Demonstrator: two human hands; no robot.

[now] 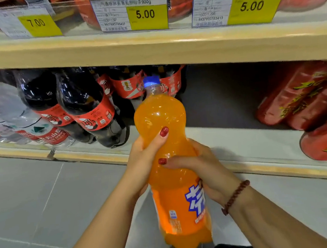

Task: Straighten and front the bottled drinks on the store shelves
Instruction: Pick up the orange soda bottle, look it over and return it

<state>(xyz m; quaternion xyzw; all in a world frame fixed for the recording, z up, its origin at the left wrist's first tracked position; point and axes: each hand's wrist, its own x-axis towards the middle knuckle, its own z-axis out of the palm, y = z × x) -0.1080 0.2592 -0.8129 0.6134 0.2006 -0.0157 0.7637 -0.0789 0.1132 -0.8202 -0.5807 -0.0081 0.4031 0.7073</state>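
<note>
While both hands hold it, the orange bottle point(162, 113) is off the shelf point(231, 136), its blue cap just in front of the cola bottles point(87, 104). The left hand point(148, 156) and the right hand point(201, 168) are both curled tight round its middle. I think it is being put back. Next it should stand up straight in the gap right of the cola bottles, label facing out.
</note>
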